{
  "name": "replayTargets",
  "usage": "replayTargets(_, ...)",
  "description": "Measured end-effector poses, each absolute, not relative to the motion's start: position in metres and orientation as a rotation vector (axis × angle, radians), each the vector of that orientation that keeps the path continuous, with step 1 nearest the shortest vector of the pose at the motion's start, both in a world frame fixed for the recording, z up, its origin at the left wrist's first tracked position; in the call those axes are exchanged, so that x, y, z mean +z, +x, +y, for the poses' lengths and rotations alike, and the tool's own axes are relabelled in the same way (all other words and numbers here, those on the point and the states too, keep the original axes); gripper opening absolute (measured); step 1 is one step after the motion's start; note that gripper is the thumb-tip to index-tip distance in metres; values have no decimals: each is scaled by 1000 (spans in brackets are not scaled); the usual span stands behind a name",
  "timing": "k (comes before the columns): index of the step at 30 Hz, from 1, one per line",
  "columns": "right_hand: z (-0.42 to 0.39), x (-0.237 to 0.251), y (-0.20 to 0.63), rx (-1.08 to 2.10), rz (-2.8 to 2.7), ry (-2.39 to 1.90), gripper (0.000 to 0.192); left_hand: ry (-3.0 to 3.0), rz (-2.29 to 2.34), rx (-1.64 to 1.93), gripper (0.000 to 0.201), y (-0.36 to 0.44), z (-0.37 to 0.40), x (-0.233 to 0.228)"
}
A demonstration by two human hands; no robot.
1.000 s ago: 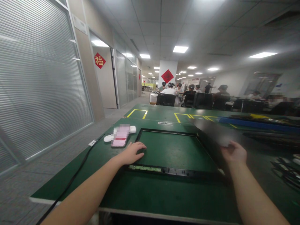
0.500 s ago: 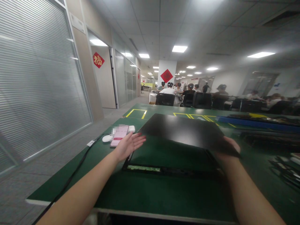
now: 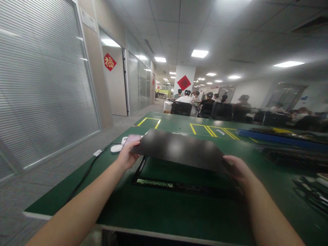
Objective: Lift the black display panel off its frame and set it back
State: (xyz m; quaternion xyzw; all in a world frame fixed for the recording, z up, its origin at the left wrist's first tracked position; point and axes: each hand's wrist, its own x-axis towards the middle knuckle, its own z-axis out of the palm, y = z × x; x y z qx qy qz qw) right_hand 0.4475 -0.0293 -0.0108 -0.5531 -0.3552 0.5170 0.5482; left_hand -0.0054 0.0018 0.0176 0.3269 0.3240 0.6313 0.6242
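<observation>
A thin, dark rectangular panel [image 3: 176, 148] with a glossy sheen is held tilted above the green table. My left hand [image 3: 128, 155] grips its left corner, thumb on top and fingers beneath. At the right edge, my right hand [image 3: 237, 169] is closed on the panel, its fingers partly hidden. Under the panel lies a thin black frame [image 3: 139, 169] on the table, with a green circuit strip [image 3: 155, 183] along its near side. The panel hides the far part of this frame.
Left of the panel lie a phone [image 3: 132, 138], a white mouse [image 3: 116, 148] and a black cable [image 3: 87, 171]. A blue tray [image 3: 282, 138] and coiled black cables [image 3: 307, 193] are at the right. Yellow tape [image 3: 210, 131] marks the table's far side; people sit beyond.
My left hand, open and beside the panel before, has closed on its left corner. The panel has shifted left and toward me, with my right hand still on its right edge.
</observation>
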Motion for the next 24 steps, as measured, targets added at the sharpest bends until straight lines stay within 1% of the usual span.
replayTargets(2,-27,-13,448,1381,-778,-1299,12,820,725,1422,35,-7,1,20)
replayTargets(4,-24,-16,448,1401,-728,-1314,12,867,718,1388,40,-6,0,22)
replayTargets(7,-22,-18,448,1261,-717,-1430,17,873,726,1348,45,-4,-1,22)
replayTargets(10,-24,-16,447,1061,-706,-1551,30,842,766,1328,48,-2,3,15)
replayTargets(15,-27,-13,444,883,-761,-1667,47,820,812,1355,45,-1,10,5)
replayTargets(20,-27,-14,442,710,-809,-1757,53,802,941,1423,33,3,8,3)
replayTargets(24,-23,-21,451,593,-922,-1862,60,876,912,1355,32,5,6,2)
